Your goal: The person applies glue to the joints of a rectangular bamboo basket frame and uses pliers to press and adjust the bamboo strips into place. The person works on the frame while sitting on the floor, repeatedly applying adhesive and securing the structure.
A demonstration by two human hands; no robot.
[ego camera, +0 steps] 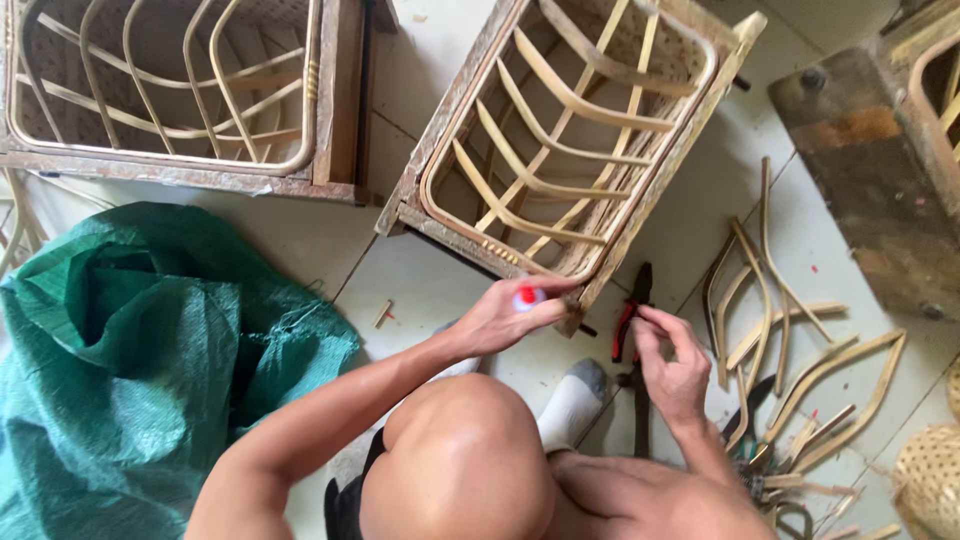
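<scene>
My left hand (pixel 507 316) grips a small bottle with a red cap (pixel 527 296), held against the near corner of a wooden frame (pixel 440 170) that holds a rattan basket of curved strips (pixel 560 130). My right hand (pixel 672 365) hovers a little to the right, fingers pinched together; whether it holds anything small I cannot tell. Just behind it on the tiled floor lies a pair of red-handled pliers (pixel 630 320). My bare knee (pixel 465 460) and white-socked foot (pixel 572 405) are below the hands.
A second wooden frame with a rattan basket (pixel 170 90) stands at top left. A crumpled green woven sack (pixel 140 350) fills the left. Loose bent rattan strips (pixel 780 330) lie at right, beside a worn wooden block (pixel 880 190) and a woven basket (pixel 930 480).
</scene>
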